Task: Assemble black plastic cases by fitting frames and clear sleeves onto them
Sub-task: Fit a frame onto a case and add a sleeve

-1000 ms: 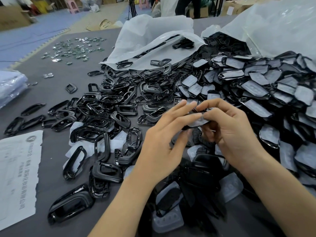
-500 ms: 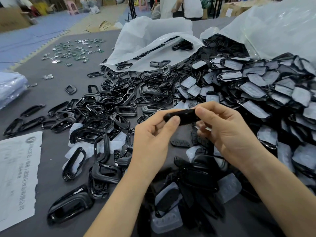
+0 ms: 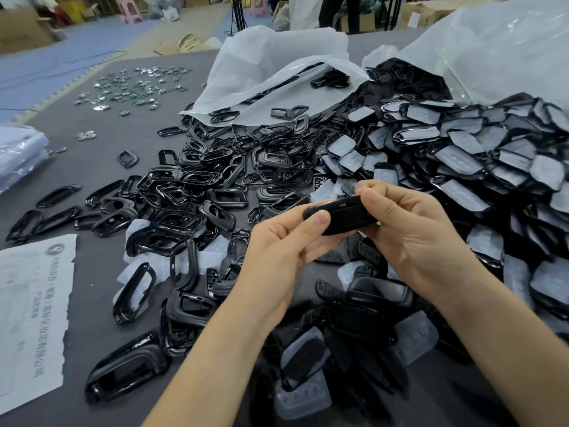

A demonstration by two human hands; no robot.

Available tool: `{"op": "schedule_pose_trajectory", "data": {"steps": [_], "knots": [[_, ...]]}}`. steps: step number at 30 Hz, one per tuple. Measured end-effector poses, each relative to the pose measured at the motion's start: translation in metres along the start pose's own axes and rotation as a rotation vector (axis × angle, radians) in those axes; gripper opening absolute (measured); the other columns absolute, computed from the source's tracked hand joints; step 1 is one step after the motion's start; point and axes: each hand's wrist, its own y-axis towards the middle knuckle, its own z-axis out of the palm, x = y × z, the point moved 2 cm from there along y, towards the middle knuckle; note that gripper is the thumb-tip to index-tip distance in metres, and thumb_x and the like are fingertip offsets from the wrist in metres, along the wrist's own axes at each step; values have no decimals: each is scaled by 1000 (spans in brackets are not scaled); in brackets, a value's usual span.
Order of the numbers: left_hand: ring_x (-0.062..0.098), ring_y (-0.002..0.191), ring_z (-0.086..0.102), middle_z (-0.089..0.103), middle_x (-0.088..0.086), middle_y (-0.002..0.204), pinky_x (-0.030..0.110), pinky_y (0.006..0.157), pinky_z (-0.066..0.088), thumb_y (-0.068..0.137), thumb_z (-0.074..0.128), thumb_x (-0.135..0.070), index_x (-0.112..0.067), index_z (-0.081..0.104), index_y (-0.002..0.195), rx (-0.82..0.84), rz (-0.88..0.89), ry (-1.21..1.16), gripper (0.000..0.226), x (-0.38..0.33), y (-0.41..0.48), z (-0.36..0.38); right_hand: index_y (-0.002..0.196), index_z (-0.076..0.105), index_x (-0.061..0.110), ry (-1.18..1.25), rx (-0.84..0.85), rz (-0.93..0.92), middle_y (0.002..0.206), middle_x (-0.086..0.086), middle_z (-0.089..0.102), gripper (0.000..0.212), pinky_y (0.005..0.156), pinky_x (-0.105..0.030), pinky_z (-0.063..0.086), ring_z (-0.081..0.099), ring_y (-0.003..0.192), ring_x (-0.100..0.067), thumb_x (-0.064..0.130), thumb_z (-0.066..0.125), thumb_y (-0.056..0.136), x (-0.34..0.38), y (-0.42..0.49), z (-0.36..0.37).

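left hand [image 3: 277, 257] pinches black case [image 3: 341, 215] | right hand [image 3: 409, 238] clamps other end, likely steadying it edge-on for fitting

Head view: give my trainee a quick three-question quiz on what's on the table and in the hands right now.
1. True or false: the left hand and the right hand both grip one black case above the table.
2. Which side of the grey table holds the big heap of cases with clear sleeves? A) the person's left B) the person's right C) the near edge
3. Fill in: the sheet with printed text lies at the table's near ____ corner.

Key: 1 true; 2 B; 3 left.
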Motion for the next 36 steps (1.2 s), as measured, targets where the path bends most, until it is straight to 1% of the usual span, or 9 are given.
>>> {"op": "schedule_pose_trajectory", "data": {"steps": [7,11,14,19,23,26,30,32,36], "knots": [[24,93,72,75,10,98,26,82,56,86,61,-17,-17,76,97,-58,94,92,19,2,-2,5,65,69,17,-96,-145,22,71,4,65,13,67,-20,52,61,71,-9,30,70,67,-6,4,-6],[30,80,68,73,11,87,43,75,54,92,60,-23,-40,71,104,-207,366,708,23,1,-8,9,72,70,27,-229,-218,70,63,8,57,29,52,-18,40,49,56,-8,47,85,55,-7,6,-10],[-3,100,65,71,-14,108,15,86,50,89,61,-12,-27,68,114,-163,593,891,29,-4,-13,17,81,67,24,-232,-184,130,58,4,55,36,48,-22,30,43,50,-10,54,76,64,-3,6,-11],[-2,117,55,61,-8,126,10,100,40,78,70,10,-15,66,119,-20,756,1137,49,-2,-16,21,89,69,13,-286,-113,116,72,-6,61,5,50,-21,42,52,60,-16,16,68,85,13,-1,-9],[-22,120,35,34,-32,144,-6,89,29,82,64,12,-51,33,142,44,581,1134,92,0,-13,18,93,68,8,-547,-167,23,65,-8,60,9,45,-18,41,51,47,-10,3,63,88,36,-6,-13],[-18,138,-1,2,-51,141,10,112,17,96,50,-5,-66,0,137,90,376,1225,89,6,-7,8,95,68,18,-795,-321,-77,60,0,62,11,49,-17,41,52,47,-6,12,68,86,71,-14,-37],[13,146,19,34,-8,153,32,116,25,96,55,-25,-38,17,150,28,126,1289,67,15,1,-13,94,67,24,-1228,-619,-201,62,5,65,11,58,-21,41,56,54,-12,18,69,85,123,-15,-93],[16,136,40,47,-6,145,28,108,32,93,61,-27,-30,27,150,39,66,1329,67,16,2,-19,97,68,19,-1448,-722,-132,82,-6,69,12,67,-25,38,57,69,-19,19,68,85,138,-12,-122],[12,126,46,55,-9,133,21,105,31,89,67,-18,-24,53,135,87,94,1429,49,15,3,-21,98,70,16,-1687,-704,126,103,-14,68,15,76,-31,41,60,96,-30,17,68,84,134,-5,-159]]}}
